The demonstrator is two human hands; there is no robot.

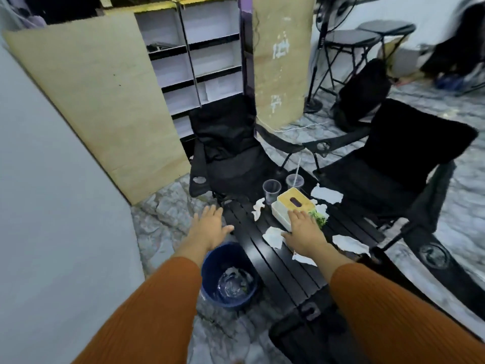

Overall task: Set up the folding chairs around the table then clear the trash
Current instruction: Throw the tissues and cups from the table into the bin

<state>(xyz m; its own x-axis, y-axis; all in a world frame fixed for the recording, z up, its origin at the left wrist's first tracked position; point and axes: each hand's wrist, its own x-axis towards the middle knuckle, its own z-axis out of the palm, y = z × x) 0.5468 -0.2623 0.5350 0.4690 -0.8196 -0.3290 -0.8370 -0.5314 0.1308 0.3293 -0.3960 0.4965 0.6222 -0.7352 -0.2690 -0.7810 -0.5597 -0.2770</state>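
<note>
A low black slatted table stands before me with torn white paper scraps scattered on it, two clear plastic cups and a white tissue box with a yellow lid. Two black folding chairs stand unfolded at its far side, one at the left and one at the right. A blue trash bin with crumpled waste inside sits on the floor left of the table. My left hand hovers open above the bin. My right hand is spread flat over the table beside the tissue box, holding nothing.
A cardboard sheet leans against white shelves at the back left. A pillar, a fan stand and two black stools stand behind the chairs. Part of another black chair lies at the right. The floor is stone paving.
</note>
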